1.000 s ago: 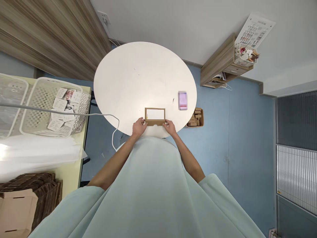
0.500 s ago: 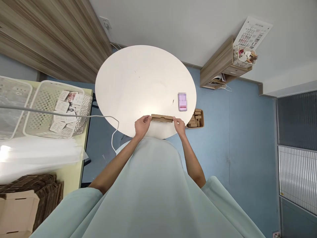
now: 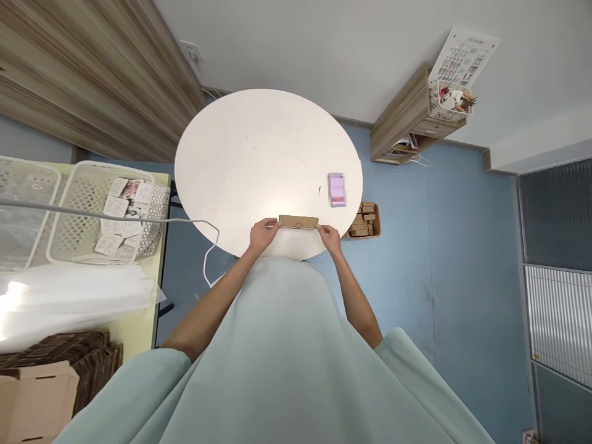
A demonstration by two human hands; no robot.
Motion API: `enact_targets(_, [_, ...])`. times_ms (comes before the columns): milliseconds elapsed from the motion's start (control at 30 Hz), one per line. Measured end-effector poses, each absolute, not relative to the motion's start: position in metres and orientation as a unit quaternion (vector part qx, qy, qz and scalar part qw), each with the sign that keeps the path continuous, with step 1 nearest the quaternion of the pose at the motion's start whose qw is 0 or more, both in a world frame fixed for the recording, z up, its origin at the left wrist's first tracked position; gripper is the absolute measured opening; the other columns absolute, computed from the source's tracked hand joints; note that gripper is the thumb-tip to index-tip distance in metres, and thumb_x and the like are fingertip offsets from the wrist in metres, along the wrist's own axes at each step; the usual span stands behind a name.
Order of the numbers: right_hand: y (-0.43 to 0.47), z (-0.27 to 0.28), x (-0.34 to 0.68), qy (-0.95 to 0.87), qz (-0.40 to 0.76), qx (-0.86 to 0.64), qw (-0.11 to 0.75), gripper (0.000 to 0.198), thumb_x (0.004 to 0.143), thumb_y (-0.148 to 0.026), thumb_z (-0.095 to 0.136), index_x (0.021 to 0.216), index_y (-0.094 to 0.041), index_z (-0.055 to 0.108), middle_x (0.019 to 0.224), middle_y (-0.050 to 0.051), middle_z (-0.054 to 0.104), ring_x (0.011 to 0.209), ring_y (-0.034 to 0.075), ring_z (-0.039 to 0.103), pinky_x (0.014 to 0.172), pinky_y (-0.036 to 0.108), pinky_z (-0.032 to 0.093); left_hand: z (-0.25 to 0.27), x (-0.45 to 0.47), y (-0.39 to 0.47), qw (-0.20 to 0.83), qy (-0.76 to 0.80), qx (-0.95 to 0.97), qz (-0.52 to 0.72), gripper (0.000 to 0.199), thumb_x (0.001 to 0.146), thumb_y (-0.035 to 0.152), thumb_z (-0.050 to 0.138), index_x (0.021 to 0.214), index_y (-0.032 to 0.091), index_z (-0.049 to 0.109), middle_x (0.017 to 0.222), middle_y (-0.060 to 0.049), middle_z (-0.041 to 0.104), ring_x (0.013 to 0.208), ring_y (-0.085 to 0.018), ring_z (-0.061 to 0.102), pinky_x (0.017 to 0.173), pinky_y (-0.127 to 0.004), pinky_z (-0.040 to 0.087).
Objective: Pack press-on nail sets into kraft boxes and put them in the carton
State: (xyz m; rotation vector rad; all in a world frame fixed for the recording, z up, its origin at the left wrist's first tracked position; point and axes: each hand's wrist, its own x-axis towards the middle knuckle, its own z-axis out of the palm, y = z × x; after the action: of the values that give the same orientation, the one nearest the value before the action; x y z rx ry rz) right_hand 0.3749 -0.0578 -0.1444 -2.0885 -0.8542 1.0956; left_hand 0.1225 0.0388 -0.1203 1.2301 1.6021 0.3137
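A long, slim brown cardboard box [image 3: 298,221] is between my hands at the near edge of the white round table [image 3: 259,142]. My left hand [image 3: 264,235] pinches its left end with thumb and fingers. At the opposite end, the fingers of my right hand [image 3: 330,238] grip the right corner. The long front side faces me, with a small rounded notch at its middle. Beyond my right hand lies a flat rectangular item [image 3: 337,189] with a blurred pink-purple face.
On the floor right of the table, a carton [image 3: 378,227] holds several small brown boxes. At left, a side table [image 3: 139,320] bears white baskets [image 3: 76,203] with cards, plastic sheets and stacked flat cardboard [image 3: 46,394]. A cable [image 3: 185,220] runs across. A wooden cabinet [image 3: 400,117] stands back right.
The gap along the box's front has closed, and its lid now lies flatter over the front side. Both hands stay at its ends. The view has shifted slightly.
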Motion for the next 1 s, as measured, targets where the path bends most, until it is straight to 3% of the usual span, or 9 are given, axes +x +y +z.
enact_targets(367, [-0.056,-0.161,0.375,-0.282,0.435,-0.785,0.34,0.04,0.091,-0.058,0.074,0.1,-0.02,0.081,0.113,0.011,0.085,0.108,0.024,0.079,0.105,0.039,0.059,-0.135,0.122,0.043,0.543,0.665,0.502,0.106,0.04,0.092,0.051,0.077,0.119,0.021,0.078,0.134,-0.012,0.08,0.12,-0.031,0.076,0.105,-0.042,0.058])
enact_targets(600, [-0.052,-0.159,0.378,-0.306,0.453,-0.764,0.342,0.039,0.095,-0.051,0.072,0.112,-0.018,0.081,0.123,0.013,0.083,0.113,0.026,0.077,0.107,0.041,0.059,-0.134,0.122,0.046,0.568,0.665,0.472,0.111,0.04,0.093,0.043,0.078,0.125,0.019,0.078,0.143,-0.014,0.075,0.126,-0.032,0.074,0.106,-0.043,0.06])
enact_targets(1000, [-0.063,-0.16,0.371,-0.298,0.466,-0.754,0.353,0.042,0.095,-0.045,0.069,0.125,-0.018,0.079,0.135,0.014,0.079,0.114,0.027,0.076,0.106,0.042,0.06,-0.133,0.118,0.027,0.58,0.664,0.459,0.106,0.05,0.095,0.044,0.076,0.137,0.018,0.075,0.138,-0.015,0.077,0.119,-0.032,0.076,0.106,-0.048,0.061])
